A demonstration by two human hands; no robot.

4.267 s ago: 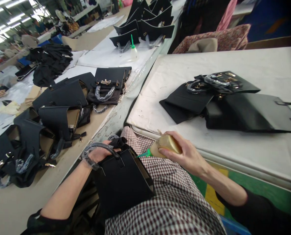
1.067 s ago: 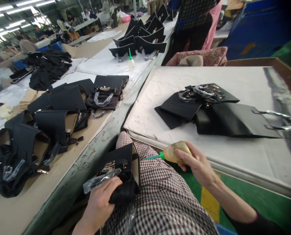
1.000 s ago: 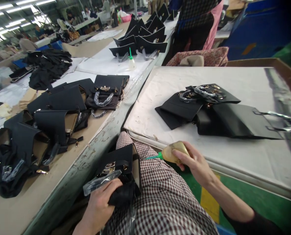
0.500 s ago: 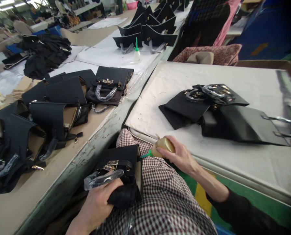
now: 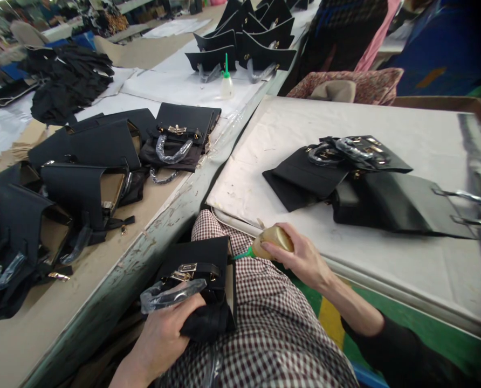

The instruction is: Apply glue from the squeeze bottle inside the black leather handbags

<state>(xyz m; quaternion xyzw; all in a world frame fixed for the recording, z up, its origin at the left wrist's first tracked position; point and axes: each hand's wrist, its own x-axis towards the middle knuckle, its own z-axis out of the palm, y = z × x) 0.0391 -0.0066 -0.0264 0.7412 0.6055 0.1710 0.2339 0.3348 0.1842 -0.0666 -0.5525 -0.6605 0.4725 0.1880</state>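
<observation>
On my lap lies a black handbag [image 5: 202,250] with gold hardware and a handle [image 5: 171,296] wrapped in clear plastic. My left hand [image 5: 165,328] is closed on its lower part, and some of the fingers are hidden behind it. In my right hand [image 5: 299,253] is a squeeze bottle [image 5: 273,241] of yellowish liquid, tipped on its side. The bottle's thin green nozzle [image 5: 245,253] points left, its tip at the handbag's open right side edge. Whether the tip touches cannot be made out.
Several black handbags [image 5: 87,143] stand on the left table [image 5: 143,237]. More black bags [image 5: 317,178] lie on the right table [image 5: 240,161]. A second green-tipped bottle [image 5: 226,86] stands farther back, before upright black bag pieces [image 5: 260,51]. Black fabric [image 5: 68,81] is heaped at far left.
My right hand and the bottle have shifted very slightly to the right. The left hand keeps its hold on the handbag. The view has tilted a little.
</observation>
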